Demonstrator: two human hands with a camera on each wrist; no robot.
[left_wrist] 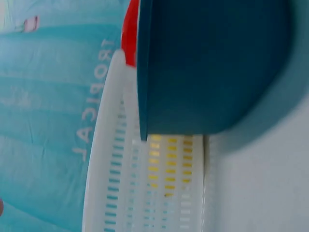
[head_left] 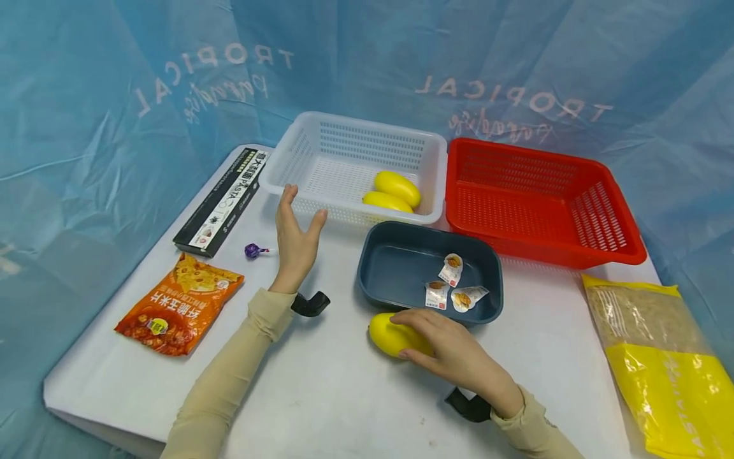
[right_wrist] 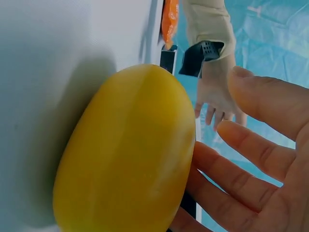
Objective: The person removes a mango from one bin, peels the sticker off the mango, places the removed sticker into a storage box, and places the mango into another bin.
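Note:
A yellow mango (head_left: 395, 336) lies on the white table in front of the dark blue bin (head_left: 395, 299). My right hand (head_left: 453, 347) is over its right side, thumb and fingers apart. In the right wrist view, the mango (right_wrist: 125, 154) fills the middle; the fingers of my right hand (right_wrist: 260, 159) stretch behind its edge, and whether they touch it I cannot tell. My left hand (head_left: 295, 242) hovers holding nothing, fingers spread, before the white basket (head_left: 287, 191). Two more mangoes (head_left: 397, 188) lie in that basket. Several small printed packets (head_left: 453, 269) are in the bin.
At the back right stands a red basket (head_left: 516, 207). Left lie a pasta box (head_left: 220, 204), an orange snack bag (head_left: 180, 303) and a purple lollipop (head_left: 252, 250). A yellow pasta bag (head_left: 665, 370) lies along the right edge. Blue curtains (head_left: 355, 57) surround the table.

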